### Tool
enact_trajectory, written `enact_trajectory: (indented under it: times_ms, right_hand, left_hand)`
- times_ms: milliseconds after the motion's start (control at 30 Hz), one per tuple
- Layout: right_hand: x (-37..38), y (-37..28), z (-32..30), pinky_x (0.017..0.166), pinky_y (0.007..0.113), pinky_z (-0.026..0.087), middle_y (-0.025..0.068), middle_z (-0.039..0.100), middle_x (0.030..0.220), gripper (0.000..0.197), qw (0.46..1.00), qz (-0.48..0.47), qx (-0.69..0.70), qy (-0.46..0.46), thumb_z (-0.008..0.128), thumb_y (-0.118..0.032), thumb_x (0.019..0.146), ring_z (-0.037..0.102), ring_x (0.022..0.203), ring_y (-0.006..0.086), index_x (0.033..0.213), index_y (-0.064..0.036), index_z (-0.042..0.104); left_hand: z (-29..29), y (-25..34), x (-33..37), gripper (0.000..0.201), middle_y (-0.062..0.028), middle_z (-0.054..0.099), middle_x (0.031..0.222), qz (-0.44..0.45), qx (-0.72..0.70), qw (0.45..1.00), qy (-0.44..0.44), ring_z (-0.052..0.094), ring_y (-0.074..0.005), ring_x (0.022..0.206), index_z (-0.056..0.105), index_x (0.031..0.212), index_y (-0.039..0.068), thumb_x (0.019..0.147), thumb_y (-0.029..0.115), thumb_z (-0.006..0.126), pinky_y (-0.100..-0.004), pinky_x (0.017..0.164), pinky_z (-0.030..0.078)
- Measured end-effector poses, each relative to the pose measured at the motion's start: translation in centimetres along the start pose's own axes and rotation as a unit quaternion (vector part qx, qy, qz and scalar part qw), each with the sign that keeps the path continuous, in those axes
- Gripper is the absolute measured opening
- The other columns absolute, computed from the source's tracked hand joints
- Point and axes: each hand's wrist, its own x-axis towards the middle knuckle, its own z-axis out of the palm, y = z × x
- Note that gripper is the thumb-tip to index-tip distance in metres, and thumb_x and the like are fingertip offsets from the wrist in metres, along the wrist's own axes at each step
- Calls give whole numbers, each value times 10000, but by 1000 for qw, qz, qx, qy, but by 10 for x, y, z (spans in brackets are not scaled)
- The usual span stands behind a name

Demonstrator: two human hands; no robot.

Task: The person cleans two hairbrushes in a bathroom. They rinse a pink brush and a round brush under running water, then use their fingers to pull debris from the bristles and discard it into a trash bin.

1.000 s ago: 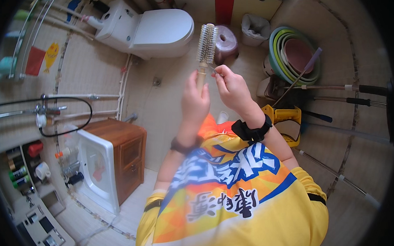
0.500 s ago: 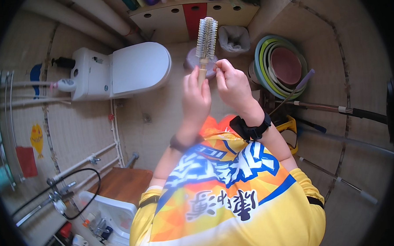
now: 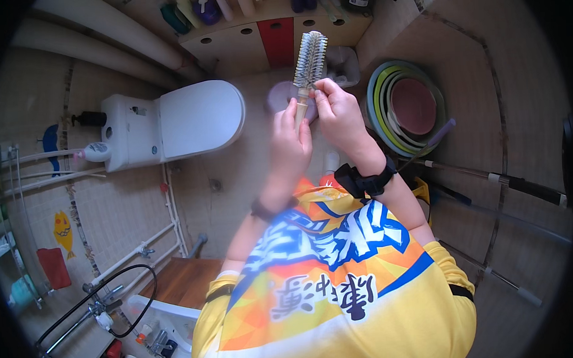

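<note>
A round hairbrush [image 3: 310, 57] with a pale handle and rows of thin bristles points away from me, bristle end up and leaning slightly right. My left hand [image 3: 289, 144], a little blurred, is wrapped round its handle, with thumb and fingers on either side. Beside the lowest bristles, my right hand [image 3: 341, 116] is closed in a pinch, its fingertips touching or very near the brush. Whatever lies in that pinch is too small to make out.
Beyond the brush are a round lilac object [image 3: 281, 97] and a lined bin [image 3: 343, 66]. A white toilet [image 3: 201, 119] stands left; nested basins [image 3: 414, 106] and several poles are right. Bottles line the far cabinet [image 3: 242, 50]. A basin [image 3: 154, 306] sits at lower left.
The brush leans more to the right now. My right fingertips have come in to the base of the bristles. The whole view has shifted slightly; my left hand keeps its hold.
</note>
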Motion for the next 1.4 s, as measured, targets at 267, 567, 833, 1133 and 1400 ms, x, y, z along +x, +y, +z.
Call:
enact_trajectory:
  times_ms: [267, 567, 833, 1133, 1400]
  right_hand:
    - [10, 8, -13, 600, 204, 414, 27, 536, 678, 123, 996, 59, 46, -48, 461, -82, 850, 468, 637, 52, 863, 19, 531]
    - [20, 17, -13, 627, 330, 456, 168, 603, 766, 174, 998, 57, 9, -13, 453, -118, 829, 583, 700, 269, 884, 15, 549]
    - [21, 20, -16, 614, 353, 460, 193, 600, 763, 179, 996, 69, 58, -2, 450, -125, 822, 604, 703, 320, 883, 13, 547]
    - [25, 23, -15, 625, 327, 459, 181, 604, 766, 195, 993, 61, 97, 9, 440, -130, 829, 606, 693, 280, 896, 19, 546]
    - [25, 20, -13, 618, 314, 454, 167, 601, 734, 193, 989, 80, 126, 12, 441, -136, 834, 601, 667, 249, 884, 20, 545]
  left_hand:
    - [9, -5, 17, 360, -181, 516, 1019, -2, 23, 1000, 18, 535, -319, 903, 455, 1160, -23, 819, 77, 512, -352, 777, 447]
    - [26, -6, 27, 375, -174, 493, 1047, -1, 15, 1000, 11, 513, -309, 947, 439, 1165, -23, 808, 58, 522, -351, 809, 436]
    - [33, -1, 30, 380, -172, 482, 1039, -37, -6, 999, 21, 503, -289, 945, 436, 1162, -30, 808, 69, 531, -340, 814, 422]
    - [38, -7, 32, 310, -151, 498, 1010, -10, -27, 999, 20, 506, -275, 925, 481, 1097, -28, 813, 81, 535, -339, 806, 415]
    - [42, -7, 28, 294, -133, 498, 1003, -32, -41, 998, 27, 505, -252, 924, 487, 1091, -7, 821, 96, 535, -334, 798, 416]
